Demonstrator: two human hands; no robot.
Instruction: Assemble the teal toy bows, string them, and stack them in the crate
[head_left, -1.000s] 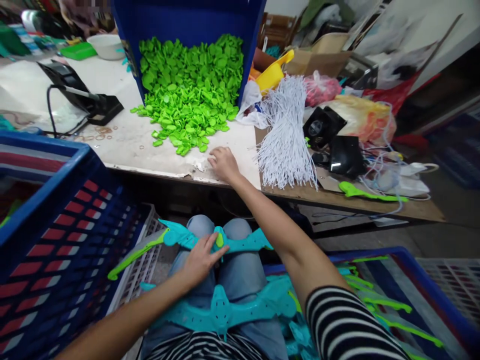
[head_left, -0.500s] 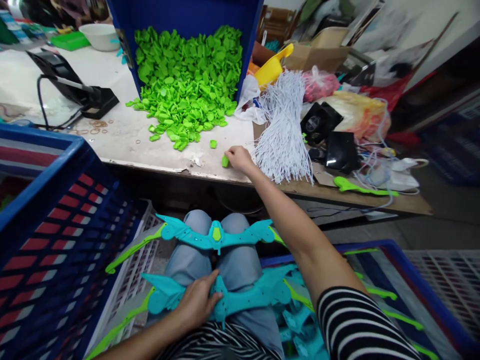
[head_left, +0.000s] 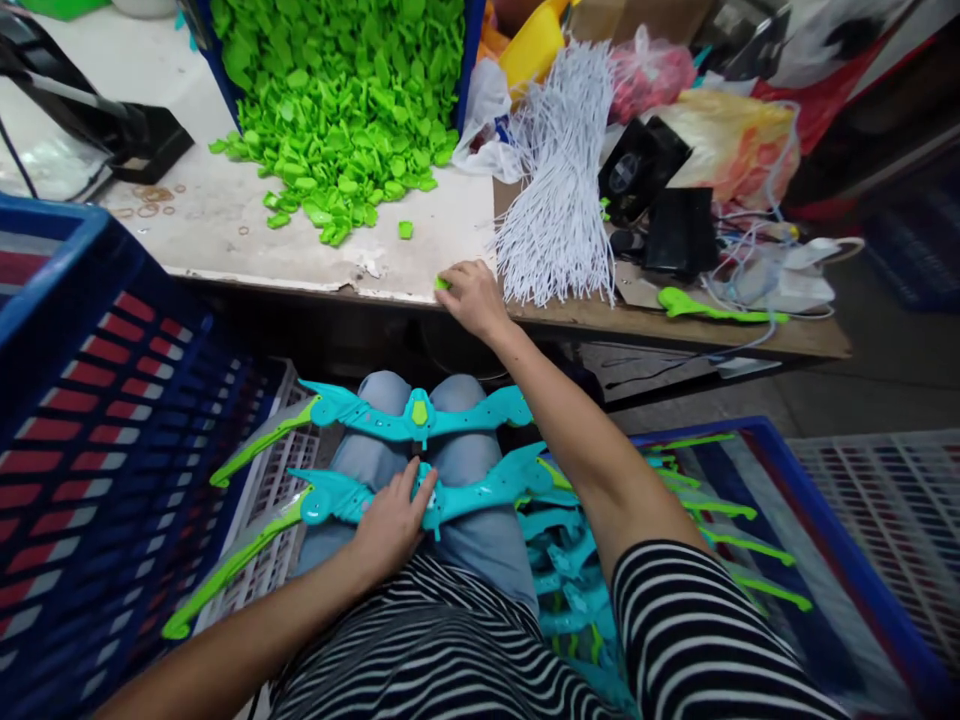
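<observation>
The person's right hand (head_left: 469,297) is pinching a small green plastic piece (head_left: 442,284) at the table edge (head_left: 300,280), just in front of the loose green pile (head_left: 337,130) and beside the white string bundle (head_left: 559,190). The left hand (head_left: 394,520) is pressing flat and open on the near teal toy bow (head_left: 480,490) on the lap, with a second bow (head_left: 420,412) lying just beyond it, already carrying a green piece. It seems the fetching step is going on; next the piece should be carried down to the middle of the bow under the left hand and seated carefully there.
</observation>
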